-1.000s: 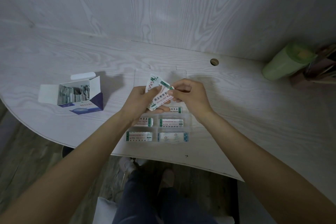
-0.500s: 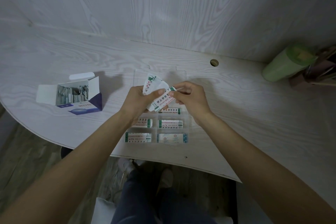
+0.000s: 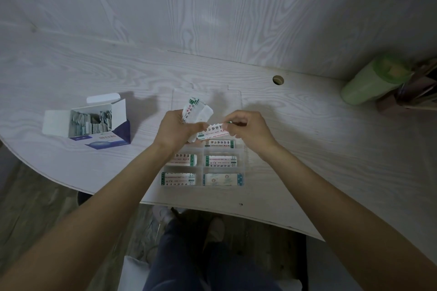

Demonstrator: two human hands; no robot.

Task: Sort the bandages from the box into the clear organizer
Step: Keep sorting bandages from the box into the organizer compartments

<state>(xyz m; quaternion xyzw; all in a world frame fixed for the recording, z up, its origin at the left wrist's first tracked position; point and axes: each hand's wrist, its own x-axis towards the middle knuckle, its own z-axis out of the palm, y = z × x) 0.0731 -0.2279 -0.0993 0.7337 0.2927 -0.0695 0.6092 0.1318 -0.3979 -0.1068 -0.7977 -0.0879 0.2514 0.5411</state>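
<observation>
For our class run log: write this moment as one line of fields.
left hand: grips bandage bundle | right hand: pinches one bandage above clear organizer | box: open, bandages inside

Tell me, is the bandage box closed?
No, the box on the table has its flaps folded open, and wrapped bandages show inside it.
</observation>
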